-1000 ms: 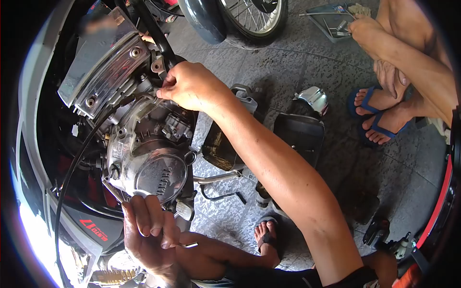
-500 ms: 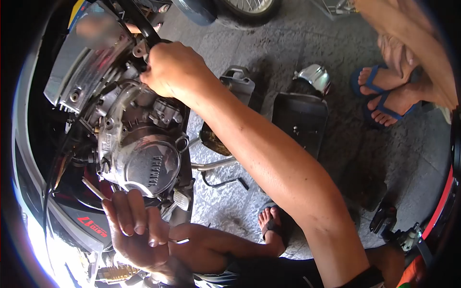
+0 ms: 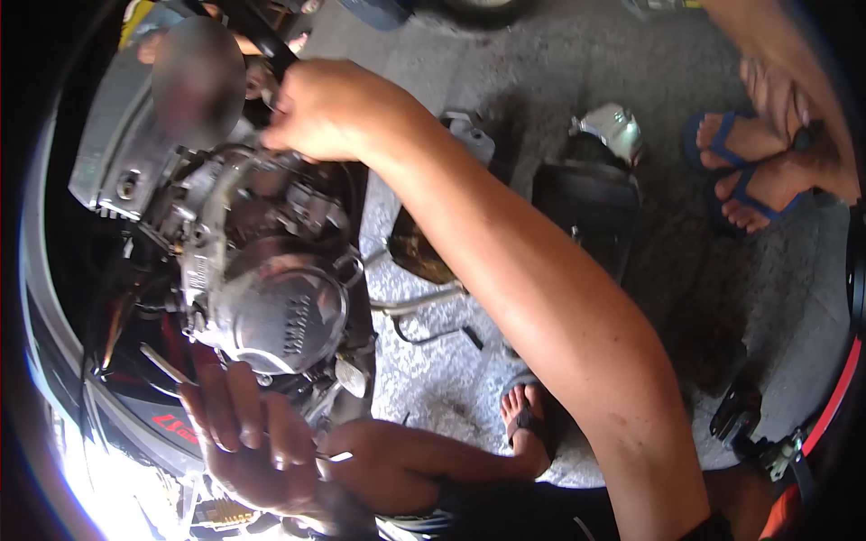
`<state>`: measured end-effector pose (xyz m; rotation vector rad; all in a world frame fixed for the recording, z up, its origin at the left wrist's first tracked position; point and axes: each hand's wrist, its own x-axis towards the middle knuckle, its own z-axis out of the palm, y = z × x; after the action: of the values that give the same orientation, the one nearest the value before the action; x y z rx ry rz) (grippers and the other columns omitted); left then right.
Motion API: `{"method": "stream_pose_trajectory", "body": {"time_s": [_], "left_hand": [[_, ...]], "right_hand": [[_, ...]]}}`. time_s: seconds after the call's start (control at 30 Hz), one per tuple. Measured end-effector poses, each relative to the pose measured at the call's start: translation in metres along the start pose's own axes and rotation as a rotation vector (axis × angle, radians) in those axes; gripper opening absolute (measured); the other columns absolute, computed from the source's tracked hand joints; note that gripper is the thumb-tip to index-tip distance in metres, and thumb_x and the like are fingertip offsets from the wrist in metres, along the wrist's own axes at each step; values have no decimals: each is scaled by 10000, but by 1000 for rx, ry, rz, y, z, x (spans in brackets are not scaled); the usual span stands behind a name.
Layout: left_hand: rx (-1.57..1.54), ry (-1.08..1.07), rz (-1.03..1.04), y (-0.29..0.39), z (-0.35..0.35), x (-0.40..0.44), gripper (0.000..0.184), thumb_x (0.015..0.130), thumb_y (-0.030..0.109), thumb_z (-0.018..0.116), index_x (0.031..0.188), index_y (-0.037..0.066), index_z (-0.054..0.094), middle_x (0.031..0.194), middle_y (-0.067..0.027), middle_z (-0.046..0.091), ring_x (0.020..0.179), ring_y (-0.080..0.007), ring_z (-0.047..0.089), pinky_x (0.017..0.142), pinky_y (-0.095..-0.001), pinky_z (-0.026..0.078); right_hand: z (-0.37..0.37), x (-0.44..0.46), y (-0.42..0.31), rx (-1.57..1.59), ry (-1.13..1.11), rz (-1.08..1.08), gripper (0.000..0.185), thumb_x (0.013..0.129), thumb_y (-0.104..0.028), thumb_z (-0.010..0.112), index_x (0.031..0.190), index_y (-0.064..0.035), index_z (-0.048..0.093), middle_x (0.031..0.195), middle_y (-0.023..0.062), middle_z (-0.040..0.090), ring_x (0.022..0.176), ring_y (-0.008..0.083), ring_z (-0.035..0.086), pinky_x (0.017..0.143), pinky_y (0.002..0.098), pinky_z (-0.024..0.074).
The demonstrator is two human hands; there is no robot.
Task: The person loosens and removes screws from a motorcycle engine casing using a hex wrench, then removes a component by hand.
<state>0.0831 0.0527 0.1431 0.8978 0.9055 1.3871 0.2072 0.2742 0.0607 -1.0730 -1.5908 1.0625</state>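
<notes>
My right hand (image 3: 320, 108) reaches across to the upper part of a motorcycle engine (image 3: 230, 234). Its fingers are closed beside a black tube (image 3: 262, 27); what they grip is hidden. Below the round engine cover marked YAMAHA (image 3: 280, 325), my left hand (image 3: 257, 442) is palm up with curled fingers. It holds a thin metal rod-shaped tool (image 3: 164, 362), whose ends stick out on both sides of the hand. A silvery foot lever (image 3: 352, 377) is close to the cover.
On the floor lie a dark rectangular pan (image 3: 591, 194), a shiny metal cover (image 3: 613, 131) and a bent black rod (image 3: 433, 338). Another person's feet in blue flip-flops (image 3: 749, 176) are at the right. A wheel (image 3: 478, 13) stands at the top.
The view has shifted, so floor things sit further right and slightly higher. My right hand stays at the engine's upper part, and my left hand keeps the metal tool.
</notes>
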Motion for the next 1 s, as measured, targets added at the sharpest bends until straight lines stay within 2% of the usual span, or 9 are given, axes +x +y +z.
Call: {"method": "stream_pose_trajectory", "body": {"time_s": [0.07,0.17,0.37,0.43,0.5,0.6,0.8,0.93,1.0], "left_hand": [[-55,8,23,-4,9,1,407,1022,322,249,707,75,326,666,-56,330,449,-158,279,350,-274,238],[-77,21,9,-3,16,-2,418,1020,317,265,691,68,333,644,-66,344,415,-166,285,321,-275,255],[-178,-4,19,10,22,-19,398,1024,323,234,723,80,326,670,-59,343,431,-159,312,346,-268,254],[-168,-49,-25,15,22,-22,398,1024,326,244,720,82,326,666,-56,343,431,-152,307,350,-258,243],[-194,-49,-24,17,21,-25,404,1022,331,257,715,79,333,669,-53,348,434,-144,295,345,-254,230],[-200,-66,-26,19,21,-31,404,1020,328,271,717,71,345,669,-56,349,437,-137,286,344,-248,228],[-131,-121,-31,37,32,-41,365,986,336,408,723,83,399,648,-23,320,503,-129,291,390,-227,218],[-113,-38,-39,38,28,-42,361,987,336,407,729,83,401,648,-16,325,481,-126,285,384,-231,212],[-168,-103,-40,33,20,-42,376,997,334,368,714,85,374,649,-33,335,448,-121,275,357,-234,216]], "right_hand": [[-1,-3,8,108,-7,-53,246,803,-308,678,892,-80,706,643,92,663,555,195,645,626,341,509],[-5,-12,-3,-6,23,19,251,798,-287,691,894,-56,694,743,120,678,673,216,666,653,335,500],[-5,-8,-5,207,-54,10,215,809,-182,670,833,30,651,642,77,637,523,116,588,529,267,464],[-3,-7,-12,71,-42,121,306,780,-340,679,903,-62,697,892,148,686,875,307,656,805,375,508],[-2,-8,-20,-66,-8,146,335,775,-367,684,907,-59,696,909,158,681,914,320,644,817,402,501],[2,1,-13,-59,-5,133,322,780,-349,679,890,-47,697,844,153,688,830,296,669,785,384,506],[0,0,-12,246,-109,196,169,785,-186,674,807,-19,661,606,56,626,510,134,601,442,274,448],[-3,-2,-11,328,-53,183,153,752,-83,680,886,-16,649,704,72,654,496,118,587,407,270,443],[-10,-7,-25,154,-57,181,183,800,-197,671,855,-23,663,627,76,645,501,139,606,454,287,462]]}}
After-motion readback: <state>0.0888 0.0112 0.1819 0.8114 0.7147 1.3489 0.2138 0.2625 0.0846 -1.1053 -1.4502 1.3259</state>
